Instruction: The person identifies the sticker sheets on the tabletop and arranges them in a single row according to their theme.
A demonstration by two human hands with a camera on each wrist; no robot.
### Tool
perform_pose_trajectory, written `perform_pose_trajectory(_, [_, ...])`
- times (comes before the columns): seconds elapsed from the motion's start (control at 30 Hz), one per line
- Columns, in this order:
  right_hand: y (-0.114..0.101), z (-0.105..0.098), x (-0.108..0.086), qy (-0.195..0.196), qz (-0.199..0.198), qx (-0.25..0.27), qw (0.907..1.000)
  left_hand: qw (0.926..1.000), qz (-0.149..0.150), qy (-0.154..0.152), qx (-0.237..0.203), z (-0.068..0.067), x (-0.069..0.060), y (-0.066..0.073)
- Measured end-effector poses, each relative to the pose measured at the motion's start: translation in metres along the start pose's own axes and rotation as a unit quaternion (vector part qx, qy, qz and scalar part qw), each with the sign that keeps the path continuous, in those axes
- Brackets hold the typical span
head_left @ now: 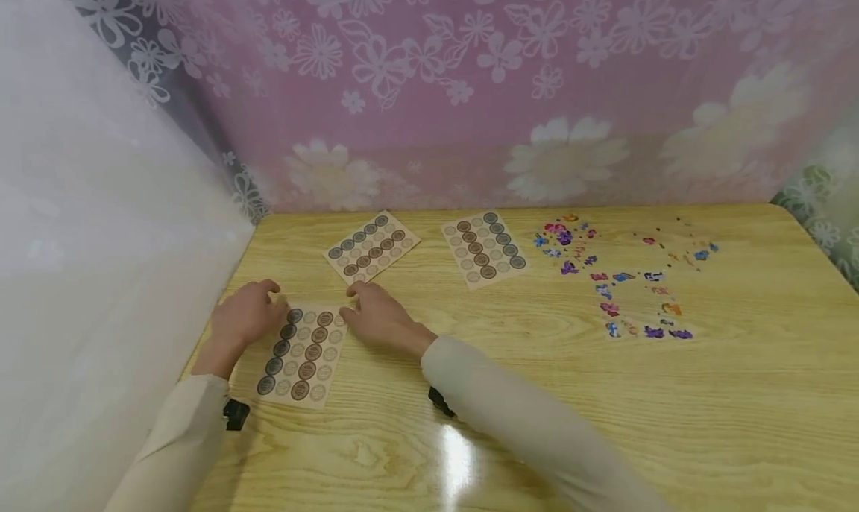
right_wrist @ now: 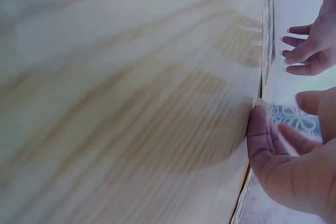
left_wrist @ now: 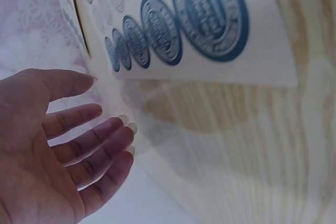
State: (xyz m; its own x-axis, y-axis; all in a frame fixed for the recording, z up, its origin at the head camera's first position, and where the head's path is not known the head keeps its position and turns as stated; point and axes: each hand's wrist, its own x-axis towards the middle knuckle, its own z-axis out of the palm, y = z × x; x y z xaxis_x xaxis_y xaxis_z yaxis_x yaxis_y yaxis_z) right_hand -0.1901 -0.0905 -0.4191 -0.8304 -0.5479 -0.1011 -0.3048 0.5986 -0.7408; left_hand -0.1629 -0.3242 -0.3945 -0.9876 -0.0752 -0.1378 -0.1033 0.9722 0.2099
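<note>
Three printed sheets [head_left: 305, 357] [head_left: 370, 247] [head_left: 485, 250] are lying on one table [head_left: 537, 408], two hands [head_left: 247, 314] [head_left: 379, 314] are showing above it, and colourful pieces [head_left: 565, 238] too small to count are dotting it.

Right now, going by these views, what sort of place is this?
Probably an indoor tabletop workspace, perhaps curtained off: a wood-grain table, a flowered drape hanging behind it, and printed sheets laid out on top.
</note>
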Motion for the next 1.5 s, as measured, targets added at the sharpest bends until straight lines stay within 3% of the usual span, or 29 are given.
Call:
perform_pose_trajectory(0.2, [0.01,-0.016,-0.004,0.017,-0.012,0.026,0.9995,0.9976,0.038,0.057,-0.011,-0.005,0.004,0.002])
perform_pose_trajectory(0.33, [0.016,-0.026,-0.003,0.033,-0.011,0.025,0.9991,0.9949,0.043,0.089,-0.024,-0.008,0.008,0.007])
perform_pose_trajectory(0.5, [0.023,-0.038,-0.004,0.056,-0.005,0.035,0.9978,0.9928,0.034,0.104,-0.049,-0.014,0.015,0.012])
perform_pose_trajectory(0.63, [0.031,-0.048,-0.005,0.073,0.007,0.028,0.997,0.9902,0.056,0.111,-0.064,-0.015,0.026,0.016])
perform_pose_trajectory(0.9, [0.04,-0.064,-0.008,0.103,0.017,-0.111,0.9884,0.9865,0.109,0.112,-0.049,-0.014,0.045,0.025])
perform_pose_trajectory(1.07, [0.045,-0.071,-0.009,0.096,0.016,-0.221,0.9705,0.9857,0.138,0.097,0.0,-0.012,0.056,0.036])
perform_pose_trajectory(1.17, [0.048,-0.073,-0.009,0.088,0.022,-0.256,0.9625,0.9857,0.147,0.079,0.026,-0.011,0.063,0.043])
perform_pose_trajectory(1.27, [0.051,-0.075,-0.008,0.082,0.04,-0.24,0.9665,0.9863,0.149,0.063,0.032,-0.011,0.07,0.051])
perform_pose_trajectory(1.5, [0.059,-0.079,-0.001,0.112,0.073,-0.101,0.9858,0.9886,0.145,0.038,0.011,-0.011,0.091,0.066])
